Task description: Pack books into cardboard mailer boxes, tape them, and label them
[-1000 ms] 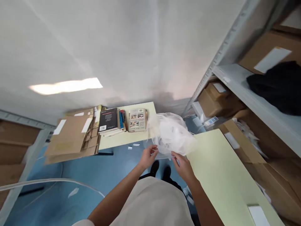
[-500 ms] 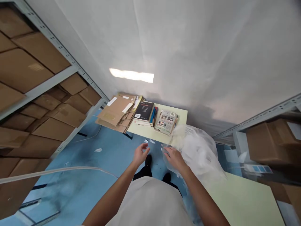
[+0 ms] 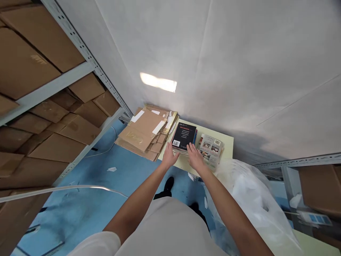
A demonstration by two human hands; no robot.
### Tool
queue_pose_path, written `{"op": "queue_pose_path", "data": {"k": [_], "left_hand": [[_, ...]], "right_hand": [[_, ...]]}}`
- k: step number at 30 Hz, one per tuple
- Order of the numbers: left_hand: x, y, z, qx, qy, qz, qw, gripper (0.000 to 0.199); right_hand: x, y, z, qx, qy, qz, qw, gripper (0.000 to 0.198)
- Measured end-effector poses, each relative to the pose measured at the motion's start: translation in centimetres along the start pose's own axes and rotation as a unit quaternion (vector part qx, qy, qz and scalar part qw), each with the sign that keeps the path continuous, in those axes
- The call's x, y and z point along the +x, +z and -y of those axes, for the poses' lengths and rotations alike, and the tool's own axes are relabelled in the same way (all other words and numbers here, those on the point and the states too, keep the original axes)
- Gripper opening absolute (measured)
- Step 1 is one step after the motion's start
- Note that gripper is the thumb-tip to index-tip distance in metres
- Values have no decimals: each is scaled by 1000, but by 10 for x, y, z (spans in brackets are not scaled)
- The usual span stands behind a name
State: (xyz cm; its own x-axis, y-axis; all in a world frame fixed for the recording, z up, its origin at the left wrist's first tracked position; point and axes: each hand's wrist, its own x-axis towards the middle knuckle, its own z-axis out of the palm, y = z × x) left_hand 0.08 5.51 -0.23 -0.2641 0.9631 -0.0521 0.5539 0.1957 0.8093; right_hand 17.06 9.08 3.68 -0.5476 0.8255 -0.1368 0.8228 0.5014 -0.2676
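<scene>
A stack of books topped by a black book (image 3: pixel 184 135) with red and white print lies on the pale yellow table (image 3: pixel 226 142). My left hand (image 3: pixel 169 156) is at the stack's near left corner, fingers stretched out. At its near right corner is my right hand (image 3: pixel 195 157), fingers spread and reaching along the side. Whether either hand presses on the stack, I cannot tell. Just right of the right hand lies a second stack, with a light, picture-covered book (image 3: pixel 211 149) on top.
Flattened cardboard (image 3: pixel 141 131) is piled at the table's left end. A clear plastic bag (image 3: pixel 247 192) bulges over the table on the right. Shelves of cardboard boxes (image 3: pixel 55 149) stand at left, more boxes at right. A white cable (image 3: pixel 66 188) crosses at lower left.
Both hands have moved forward from above the floor to the near corners of the black-topped stack. My right hand has come away from the plastic bag. The view has shifted left.
</scene>
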Motion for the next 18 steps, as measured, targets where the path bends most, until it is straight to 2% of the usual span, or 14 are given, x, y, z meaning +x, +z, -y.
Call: {"op": "queue_pose_path", "data": {"k": [3,6,11,14,18], "left_hand": [[22,-5,13,13,26,44,999,73],[23,-8,17,39,54,85,994,66],[-7,-20,20,85,90,78,989,57],[-21,-32,18,118,117,70,984,59],[-20,-39,4,181,211,127,952,50]], "right_hand": [[26,11,9,-11,36,-10,999,67],[32,24,15,-12,73,-20,997,61],[11,37,22,-13,82,-50,995,58],[-6,38,28,-1,80,-40,996,58],[-23,35,40,23,105,-34,994,57]]}}
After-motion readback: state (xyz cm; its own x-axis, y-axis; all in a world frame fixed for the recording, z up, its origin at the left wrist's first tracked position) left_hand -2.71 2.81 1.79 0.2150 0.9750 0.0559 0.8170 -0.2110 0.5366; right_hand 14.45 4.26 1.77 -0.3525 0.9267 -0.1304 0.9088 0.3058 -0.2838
